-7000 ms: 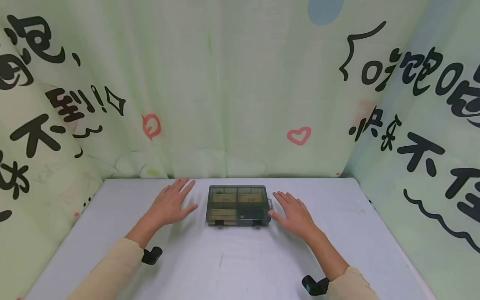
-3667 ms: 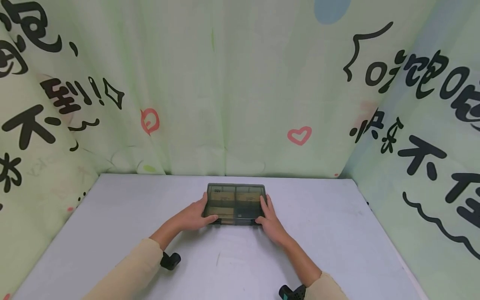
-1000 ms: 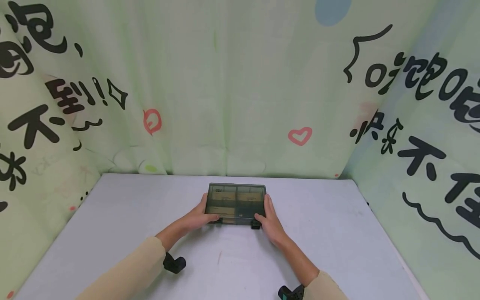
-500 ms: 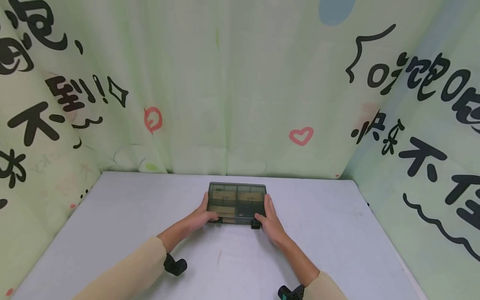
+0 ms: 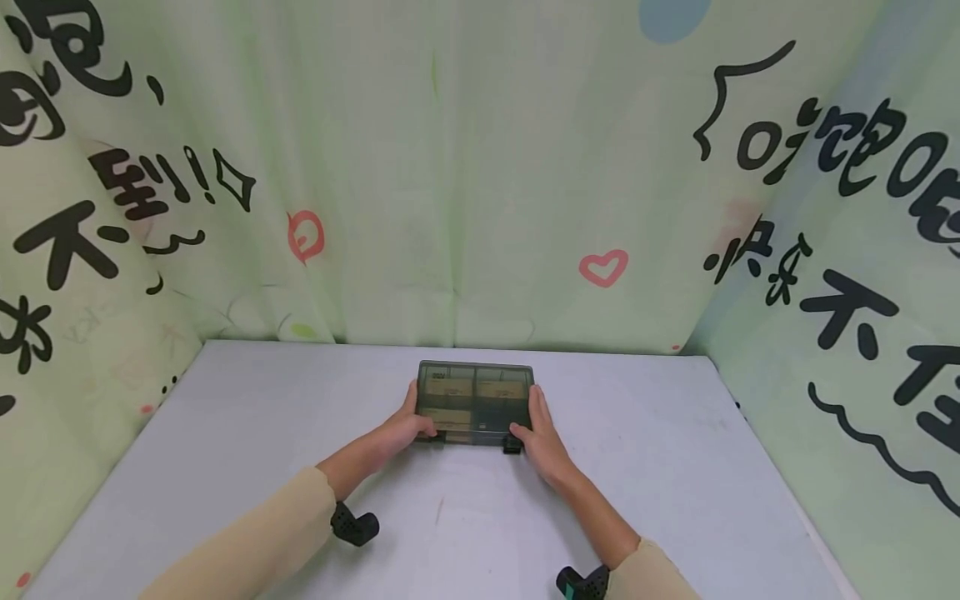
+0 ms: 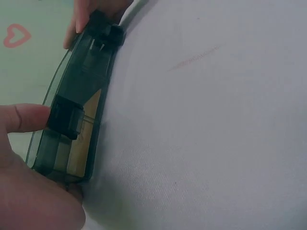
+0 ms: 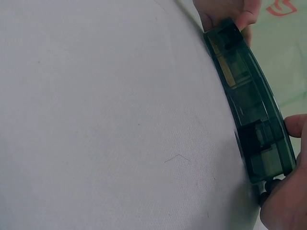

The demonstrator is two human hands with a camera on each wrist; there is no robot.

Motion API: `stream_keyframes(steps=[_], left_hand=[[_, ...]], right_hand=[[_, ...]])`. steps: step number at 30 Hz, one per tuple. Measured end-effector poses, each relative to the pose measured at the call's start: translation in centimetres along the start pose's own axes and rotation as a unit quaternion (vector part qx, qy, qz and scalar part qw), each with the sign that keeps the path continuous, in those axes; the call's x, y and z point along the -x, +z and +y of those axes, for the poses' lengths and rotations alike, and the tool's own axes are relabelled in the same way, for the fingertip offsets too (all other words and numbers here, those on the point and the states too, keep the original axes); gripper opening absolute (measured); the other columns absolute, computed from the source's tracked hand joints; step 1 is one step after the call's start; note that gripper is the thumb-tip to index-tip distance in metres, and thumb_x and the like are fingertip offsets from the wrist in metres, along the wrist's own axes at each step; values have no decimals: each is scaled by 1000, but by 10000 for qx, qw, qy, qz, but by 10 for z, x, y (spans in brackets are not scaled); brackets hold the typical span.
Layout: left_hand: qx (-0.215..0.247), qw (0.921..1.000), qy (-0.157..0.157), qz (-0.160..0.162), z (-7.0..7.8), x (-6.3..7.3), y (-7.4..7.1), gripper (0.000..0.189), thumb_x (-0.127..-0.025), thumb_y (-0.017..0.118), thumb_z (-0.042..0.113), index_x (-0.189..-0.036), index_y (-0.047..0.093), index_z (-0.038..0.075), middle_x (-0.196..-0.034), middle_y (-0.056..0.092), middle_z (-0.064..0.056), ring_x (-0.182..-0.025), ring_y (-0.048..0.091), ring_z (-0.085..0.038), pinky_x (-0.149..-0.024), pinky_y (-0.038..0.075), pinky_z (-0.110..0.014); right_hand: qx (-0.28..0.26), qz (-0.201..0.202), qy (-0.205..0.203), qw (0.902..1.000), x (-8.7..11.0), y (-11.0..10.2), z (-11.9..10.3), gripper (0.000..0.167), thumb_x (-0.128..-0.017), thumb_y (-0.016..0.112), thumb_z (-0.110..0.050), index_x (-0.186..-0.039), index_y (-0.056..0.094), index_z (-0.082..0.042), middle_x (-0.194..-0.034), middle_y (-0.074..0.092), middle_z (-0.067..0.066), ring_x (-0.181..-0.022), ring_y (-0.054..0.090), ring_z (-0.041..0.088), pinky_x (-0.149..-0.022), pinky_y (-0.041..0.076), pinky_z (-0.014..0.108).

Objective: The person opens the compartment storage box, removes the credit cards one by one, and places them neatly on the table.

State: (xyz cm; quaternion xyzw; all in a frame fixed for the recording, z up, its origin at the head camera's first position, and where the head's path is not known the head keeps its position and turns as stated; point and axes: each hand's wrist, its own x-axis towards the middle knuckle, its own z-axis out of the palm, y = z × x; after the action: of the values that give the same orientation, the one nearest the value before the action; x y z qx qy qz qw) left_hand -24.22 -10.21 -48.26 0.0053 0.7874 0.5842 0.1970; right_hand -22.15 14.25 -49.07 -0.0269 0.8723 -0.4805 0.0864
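Observation:
A dark see-through plastic compartment box (image 5: 474, 408) stands near the table's back edge, with tan pieces (image 5: 450, 387) inside. My left hand (image 5: 396, 430) grips its left end. In the left wrist view, the left thumb (image 6: 29, 118) is right at the top of the left latch (image 6: 66, 118), which lies against the front wall. At the other end my right hand (image 5: 549, 448) holds the box, fingers along the side and thumb on the front corner. Below that thumb, the right latch (image 5: 512, 444) sticks out from the front. Much of the left fingers is hidden behind the box.
A white cloth covers the table (image 5: 465, 533). Behind and on both sides hangs a pale green curtain (image 5: 450, 167) with black lettering and red hearts. Black wrist cameras sit at the left cuff (image 5: 356, 525) and the right cuff (image 5: 583, 583).
Both hands, apart from the box's sides or barely at it seven seconds ago, moved in and gripped its ends. The right latch then swung outward. Lately the left thumb has shifted slightly at the left latch.

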Motion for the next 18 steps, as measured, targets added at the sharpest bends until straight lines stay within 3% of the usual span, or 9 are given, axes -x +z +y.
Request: stream_keyframes(steps=[5,9,13,18], left_hand=[[-359,9986,391,8,-6,2,0,105,-71,46,-17,-154,-1,27,-161,19,-9,-150,11,-31,-119,8,-59],[-184,9993,256,-191,-4,2,-4,103,-74,48,-14,-154,-2,29,-158,23,-12,-147,17,-34,-118,10,-62],[-199,9983,-6,-544,-1,5,-13,102,-82,51,-8,-155,-10,29,-162,13,-14,-147,15,-34,-116,14,-62],[-323,9972,28,-669,1,7,-22,98,-82,55,-6,-156,0,26,-159,24,-14,-146,22,-33,-116,19,-60]], right_hand=[[26,-43,13,10000,0,-1,-1,75,-101,44,-20,-155,-7,-9,-163,-12,13,-151,-10,34,-119,3,61],[24,-37,-7,10000,0,-2,-2,75,-101,44,-20,-156,-7,-9,-163,-12,13,-151,-10,33,-119,3,61],[-7,-59,13,10000,1,-2,-3,75,-101,44,-21,-156,-7,-10,-163,-13,12,-151,-10,33,-119,3,61],[147,-104,61,9998,3,-4,-3,76,-102,45,-24,-156,-6,-11,-164,-11,11,-151,-8,32,-119,5,60]])
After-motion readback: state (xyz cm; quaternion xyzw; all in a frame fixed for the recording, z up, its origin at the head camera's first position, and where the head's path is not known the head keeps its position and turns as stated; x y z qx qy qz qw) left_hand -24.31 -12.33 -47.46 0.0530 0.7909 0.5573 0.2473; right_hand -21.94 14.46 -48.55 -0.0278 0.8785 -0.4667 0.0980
